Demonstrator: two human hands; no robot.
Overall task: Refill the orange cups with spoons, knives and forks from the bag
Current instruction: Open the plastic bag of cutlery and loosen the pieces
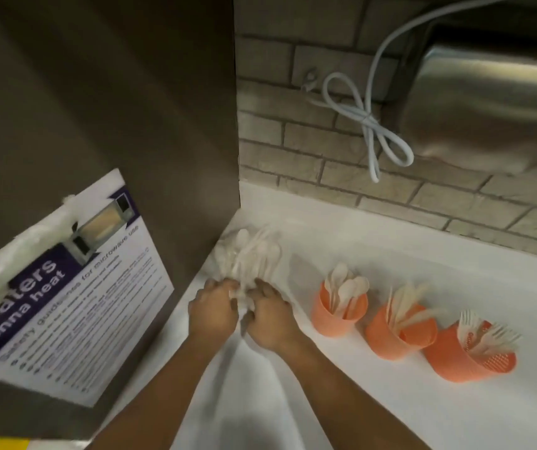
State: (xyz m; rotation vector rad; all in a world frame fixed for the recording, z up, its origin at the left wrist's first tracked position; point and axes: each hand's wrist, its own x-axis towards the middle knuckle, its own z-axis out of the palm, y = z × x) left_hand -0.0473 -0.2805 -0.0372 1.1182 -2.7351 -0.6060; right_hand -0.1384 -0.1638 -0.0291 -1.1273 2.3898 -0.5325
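Evidently left hand [213, 311] and right hand [270, 316] are clutching the spoon bag [250, 254], seemingly opening it; next, lifting a bunch rightward into the spoon cup [335, 321].

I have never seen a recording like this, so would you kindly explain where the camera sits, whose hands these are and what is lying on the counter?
There is no machine here. A person wears one wide-angle camera on the head, looking forward and down, so you see their own two bare arms. The left hand and right hand both grip the near end of a clear bag of pale plastic cutlery. It lies on the white counter, beside a metal panel bearing a microwave poster. To the right stand three orange cups: the spoon cup nearest the bag, the middle cup with what look like knives, and the fork cup farthest. Behind is a brick wall with a tied white cable.
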